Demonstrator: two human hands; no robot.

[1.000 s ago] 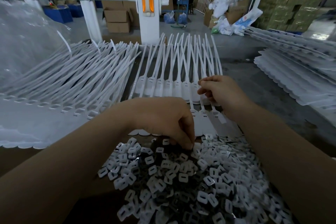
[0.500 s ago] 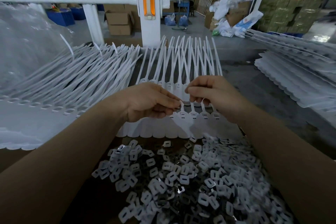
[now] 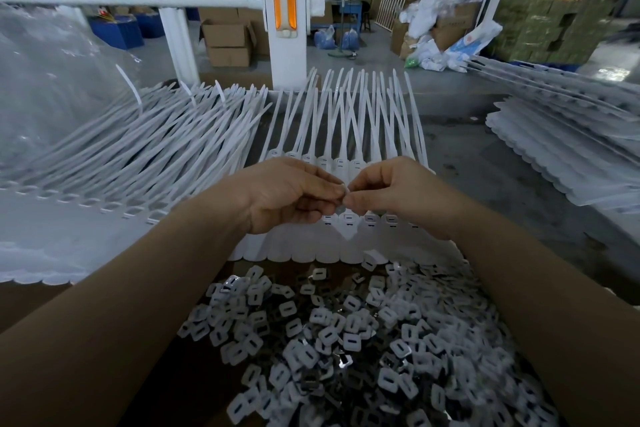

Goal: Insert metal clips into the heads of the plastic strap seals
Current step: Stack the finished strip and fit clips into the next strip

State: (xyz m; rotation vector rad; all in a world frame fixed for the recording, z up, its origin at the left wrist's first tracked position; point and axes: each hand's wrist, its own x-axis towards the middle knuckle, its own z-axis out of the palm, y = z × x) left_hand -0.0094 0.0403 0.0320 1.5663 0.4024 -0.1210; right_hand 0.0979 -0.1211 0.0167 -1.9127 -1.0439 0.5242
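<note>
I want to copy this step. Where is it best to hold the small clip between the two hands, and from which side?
Probably by its flat faces, pinched between thumb and forefinger, coming from the side as the left hand and right hand do now. The clip is thin and tiny, so its edges give little grip.

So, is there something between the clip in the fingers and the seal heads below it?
Nothing visible. Both hands, left and right, pinch the clip just above the row of seal heads, with open air between.
</note>
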